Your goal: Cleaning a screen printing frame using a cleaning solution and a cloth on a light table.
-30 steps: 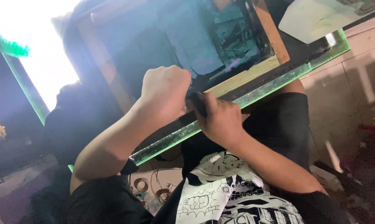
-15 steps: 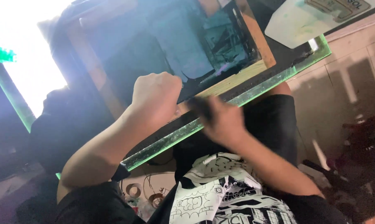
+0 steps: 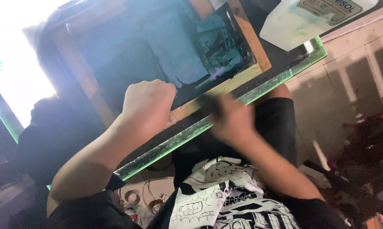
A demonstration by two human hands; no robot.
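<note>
A wooden screen-printing frame (image 3: 253, 59) with a dark teal mesh (image 3: 187, 46) lies on a glass tabletop with a green edge (image 3: 187, 133). My left hand (image 3: 149, 106) is a closed fist pressed on the frame's near wooden rail; nothing shows inside it. My right hand (image 3: 234, 121) is blurred by motion just right of it, at the glass edge, with its fingers curled round a small dark object (image 3: 208, 104) by the frame's near rail. What that object is I cannot tell.
A white plastic jug (image 3: 301, 25) lies at the table's far right corner. Dark cloth (image 3: 60, 135) hangs at the left. My black-and-white printed shirt (image 3: 225, 203) fills the bottom, with tape rolls (image 3: 134, 197) on the floor below the glass. Glare washes out the upper left.
The view has shifted, so frame and table sit higher and further right. My right hand has slid a little right along the glass edge and is now blurred. The left fist stays on the rail.
</note>
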